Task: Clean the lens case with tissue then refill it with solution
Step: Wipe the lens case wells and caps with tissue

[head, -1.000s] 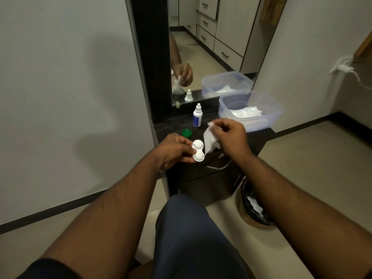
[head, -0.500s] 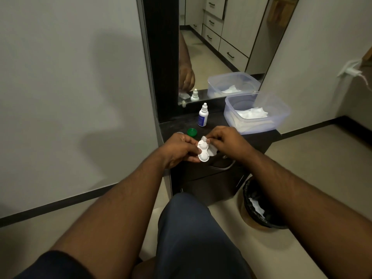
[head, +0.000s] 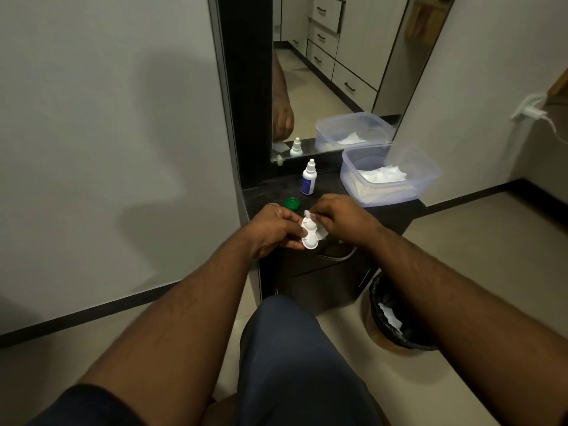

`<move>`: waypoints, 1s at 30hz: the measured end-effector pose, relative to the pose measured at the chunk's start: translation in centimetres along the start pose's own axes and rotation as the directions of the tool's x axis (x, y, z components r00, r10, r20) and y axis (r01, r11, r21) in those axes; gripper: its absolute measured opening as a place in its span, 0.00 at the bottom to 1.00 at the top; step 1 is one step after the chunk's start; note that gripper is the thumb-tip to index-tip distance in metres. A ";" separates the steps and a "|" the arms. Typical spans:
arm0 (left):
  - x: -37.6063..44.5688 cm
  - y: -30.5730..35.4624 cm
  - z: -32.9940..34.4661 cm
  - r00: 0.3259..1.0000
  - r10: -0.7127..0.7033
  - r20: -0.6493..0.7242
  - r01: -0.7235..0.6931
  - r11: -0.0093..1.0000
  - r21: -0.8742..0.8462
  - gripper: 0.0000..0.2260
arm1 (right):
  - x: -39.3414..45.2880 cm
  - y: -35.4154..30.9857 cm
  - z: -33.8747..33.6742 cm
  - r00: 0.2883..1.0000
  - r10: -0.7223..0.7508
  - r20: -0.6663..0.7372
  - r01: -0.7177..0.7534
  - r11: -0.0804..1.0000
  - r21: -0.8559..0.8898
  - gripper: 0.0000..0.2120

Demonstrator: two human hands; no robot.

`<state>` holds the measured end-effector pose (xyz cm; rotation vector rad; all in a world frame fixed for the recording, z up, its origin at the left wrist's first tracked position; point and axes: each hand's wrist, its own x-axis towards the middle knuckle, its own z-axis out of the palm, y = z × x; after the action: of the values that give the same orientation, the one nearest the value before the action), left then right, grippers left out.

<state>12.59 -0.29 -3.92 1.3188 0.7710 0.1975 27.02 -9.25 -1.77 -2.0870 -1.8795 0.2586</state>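
Observation:
My left hand [head: 275, 230] grips the white two-well lens case [head: 310, 240] by its left edge, above the front of the dark dresser top [head: 264, 195]. My right hand [head: 339, 221] pinches a white tissue [head: 308, 219] and presses it into the case's far well. A green case cap [head: 292, 202] lies on the top just behind my left hand. The small white solution bottle [head: 308, 178] with a blue label stands upright behind the cap.
A clear plastic tub [head: 393, 192] of tissues sits at the right end of the dresser top. A mirror [head: 332, 72] stands behind it. A black-lined waste bin [head: 390, 315] with used tissue is on the floor, right of my knee.
My right hand has brought the tissue down from beside the case and pushed it into the far well. My left hand has kept hold of the case.

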 end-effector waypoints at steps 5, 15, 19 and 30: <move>0.0 0.1 0.1 1.000 -0.008 -0.007 0.008 1.000 -0.003 0.07 | -0.8 -0.7 0.9 0.989 0.128 -0.078 -0.133 0.989 -0.063 0.11; -0.4 0.3 0.4 0.999 -0.010 -0.042 0.010 1.000 0.003 0.09 | 0.6 -3.6 0.0 0.913 0.406 0.043 -0.378 0.881 -0.284 0.09; -0.1 0.2 0.4 0.998 -0.024 -0.063 0.024 1.000 0.001 0.10 | 0.7 -3.5 -0.1 0.893 0.439 0.097 -0.413 0.887 -0.206 0.10; 0.0 0.0 0.1 0.997 -0.033 -0.070 0.031 0.999 -0.028 0.10 | -1.5 -1.5 2.0 0.919 0.393 -0.039 -0.383 0.910 0.161 0.08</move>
<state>12.69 -0.37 -3.90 1.2782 0.8464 0.2294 24.81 -10.42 -3.22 -2.3144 -1.3433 0.3989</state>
